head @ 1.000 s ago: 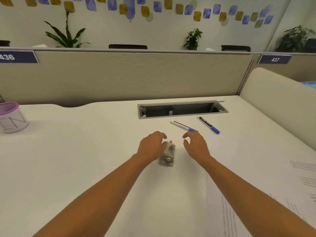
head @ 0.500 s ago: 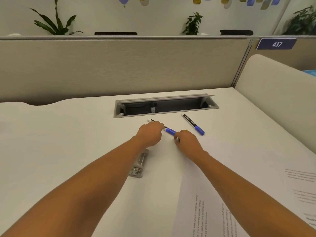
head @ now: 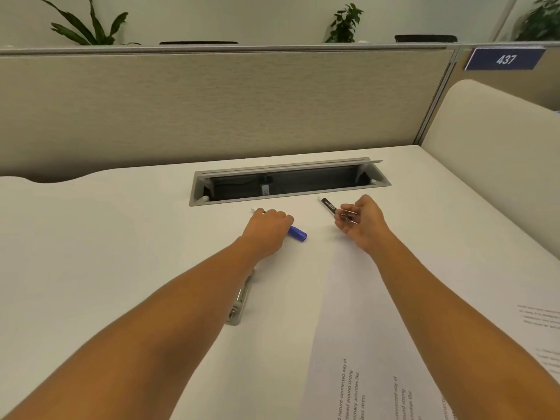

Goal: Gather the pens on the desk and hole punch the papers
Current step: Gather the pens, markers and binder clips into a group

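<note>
On the white desk (head: pixel 121 237), my left hand (head: pixel 268 230) is curled over a pen (head: pixel 297 233); its blue cap sticks out to the right and its white tip to the left. My right hand (head: pixel 362 222) has its fingers closed around a second pen (head: pixel 328 204), of which only the black end shows. A small grey metal hole punch (head: pixel 240 301) lies partly under my left forearm. One printed paper (head: pixel 348 328) lies under my right forearm, and another paper (head: pixel 539 325) sits at the right edge.
A recessed grey cable tray (head: pixel 288 183) with its lid raised opens just behind the pens. A beige partition (head: pixel 212 110) closes the back of the desk. A padded divider (head: pixel 491 140) stands along the right side.
My right hand has moved right, from the first pen to the second pen. My left hand stays on the first pen. The view has shifted left and closer.
</note>
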A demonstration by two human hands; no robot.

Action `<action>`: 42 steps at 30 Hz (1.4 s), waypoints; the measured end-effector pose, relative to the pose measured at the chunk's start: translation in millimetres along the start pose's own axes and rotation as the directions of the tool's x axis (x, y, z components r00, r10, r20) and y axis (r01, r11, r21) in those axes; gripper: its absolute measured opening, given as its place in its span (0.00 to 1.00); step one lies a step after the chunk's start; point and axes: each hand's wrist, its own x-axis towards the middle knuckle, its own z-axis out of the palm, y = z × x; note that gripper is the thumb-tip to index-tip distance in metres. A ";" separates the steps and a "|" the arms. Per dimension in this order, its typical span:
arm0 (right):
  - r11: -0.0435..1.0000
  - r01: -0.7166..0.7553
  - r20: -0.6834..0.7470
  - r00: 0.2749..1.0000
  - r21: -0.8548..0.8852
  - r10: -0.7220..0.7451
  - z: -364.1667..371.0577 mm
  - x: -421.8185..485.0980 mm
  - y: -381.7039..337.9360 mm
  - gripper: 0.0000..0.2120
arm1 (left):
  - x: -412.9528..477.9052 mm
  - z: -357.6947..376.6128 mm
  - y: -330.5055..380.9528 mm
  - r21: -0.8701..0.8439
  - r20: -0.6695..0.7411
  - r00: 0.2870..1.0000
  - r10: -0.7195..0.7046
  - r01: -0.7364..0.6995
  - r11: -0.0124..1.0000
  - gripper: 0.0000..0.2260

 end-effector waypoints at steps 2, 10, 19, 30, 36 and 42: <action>0.936 0.109 -0.064 0.988 -0.334 -0.137 -3.5 9.4 2.2 0.09 | 1.7 0.9 -3.2 0.076 -0.015 1.000 0.023 -0.021 0.997 0.16; -0.209 0.128 0.211 0.870 -0.969 -0.446 -3.4 25.9 7.2 0.18 | 1.9 4.9 -17.9 0.106 -0.057 0.998 0.042 -0.036 0.994 0.14; -0.213 0.158 0.251 0.803 -0.964 -0.541 13.4 1.6 17.0 0.13 | -20.1 -13.2 -38.6 -0.217 -0.215 0.969 -0.122 0.074 0.973 0.13; 0.123 0.509 0.405 0.790 -0.852 -0.461 122.3 -82.6 79.3 0.11 | -135.4 -25.2 -130.5 -0.396 -0.189 0.898 -0.398 0.301 0.867 0.12; 0.018 0.618 0.590 0.758 -0.786 -0.279 205.3 -156.3 158.5 0.11 | -243.0 -18.1 -211.6 -0.462 -0.116 0.780 -0.615 0.505 0.729 0.12; -0.188 0.720 0.742 0.664 -0.669 -0.097 266.4 -230.0 250.3 0.10 | -348.7 3.3 -287.3 -0.484 -0.013 0.626 -0.780 0.678 0.553 0.11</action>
